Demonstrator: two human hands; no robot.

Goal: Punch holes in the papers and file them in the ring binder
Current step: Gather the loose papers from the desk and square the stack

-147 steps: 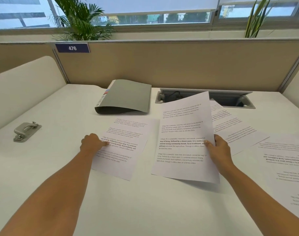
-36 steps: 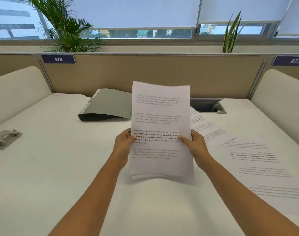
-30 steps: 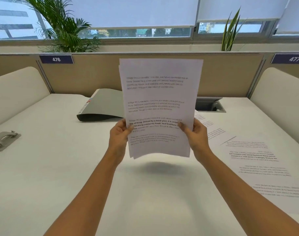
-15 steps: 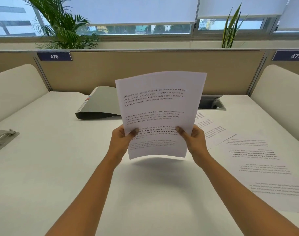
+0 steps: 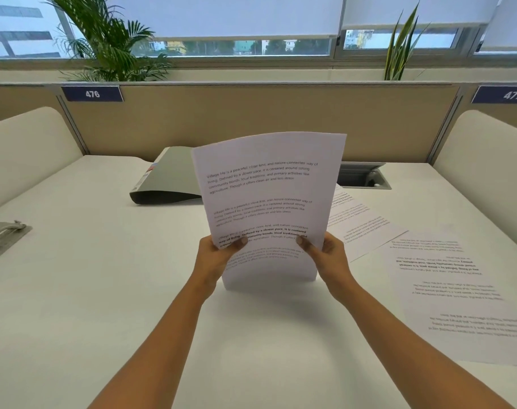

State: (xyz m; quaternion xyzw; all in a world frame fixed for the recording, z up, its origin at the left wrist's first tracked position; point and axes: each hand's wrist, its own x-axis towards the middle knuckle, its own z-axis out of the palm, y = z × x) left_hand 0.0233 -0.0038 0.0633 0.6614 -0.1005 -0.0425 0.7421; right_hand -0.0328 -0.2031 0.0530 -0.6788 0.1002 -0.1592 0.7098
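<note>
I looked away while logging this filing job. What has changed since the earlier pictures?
The two separate sheets are now one stack, held upright by the left hand and right hand; it rose, then came down edge-first to the desk. The ring binder, hole punch and loose sheets stayed put.

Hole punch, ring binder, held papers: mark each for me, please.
hole punch [image 5: 5, 236], head view, on its metal lever.
ring binder [image 5: 174, 174], head view, on its grey cover.
held papers [image 5: 266, 199], head view, middle of the front sheet.
</note>
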